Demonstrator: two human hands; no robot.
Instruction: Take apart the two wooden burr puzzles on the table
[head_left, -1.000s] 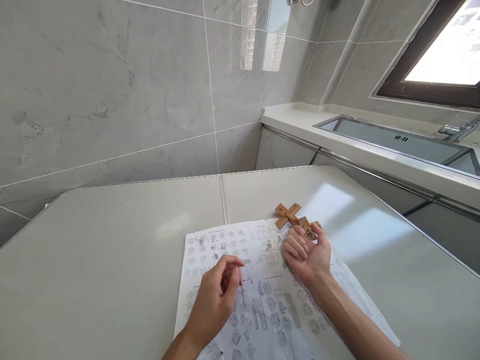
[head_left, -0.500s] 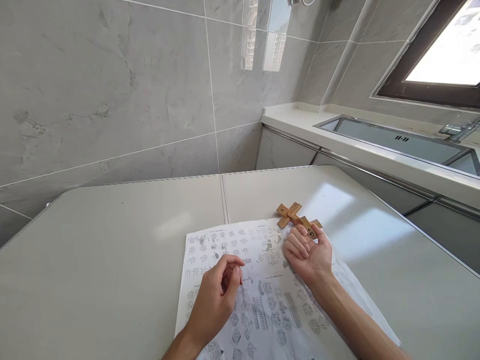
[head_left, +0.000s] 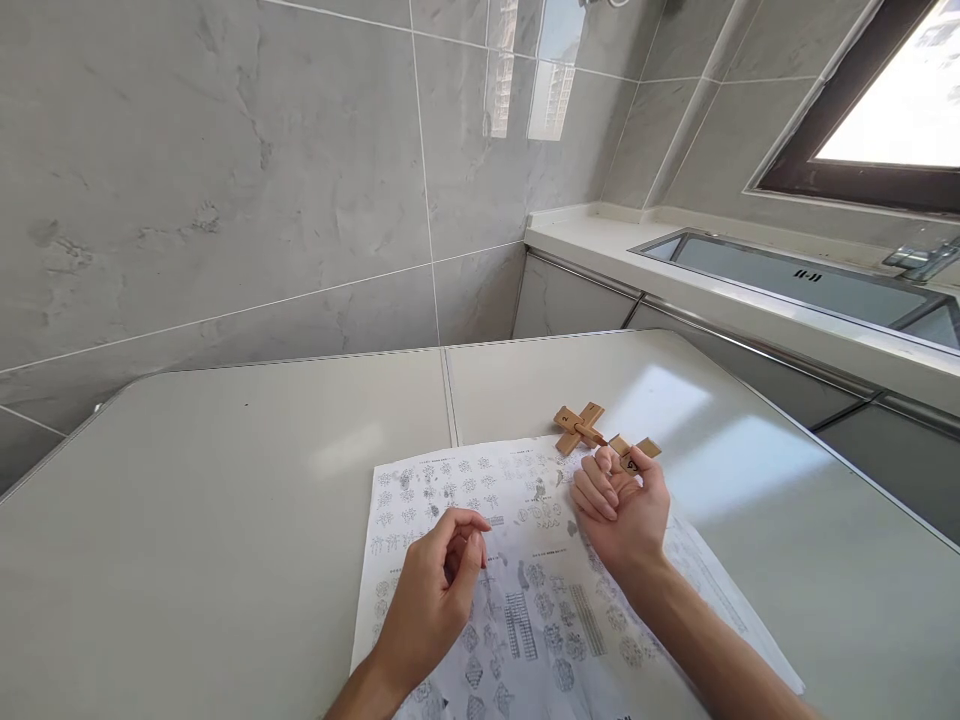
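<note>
A numbered wooden puzzle piece (head_left: 628, 462) is at the fingertips of my right hand (head_left: 626, 505), which is turned palm up with its other fingers curled in. Part of that piece is hidden behind the fingers. Just left of it, other wooden pieces (head_left: 577, 428) form a cross on the table, one marked 2. My left hand (head_left: 439, 570) rests over the printed instruction sheet (head_left: 525, 560), its fingers curled towards the thumb and nothing seen in them. The sheet, covered with small diagrams, lies beneath both hands.
A white table (head_left: 225, 520) with a seam extends to the grey tiled wall (head_left: 225, 180). To the right are a counter with a sink (head_left: 780, 275), a faucet (head_left: 926, 262) and cabinets (head_left: 750, 355). A dark-framed window (head_left: 892, 120) is at the upper right.
The wooden piece at my right hand has turned and tipped lower, and my right hand has shifted slightly rightwards. My left hand and the crossed pieces have stayed in place.
</note>
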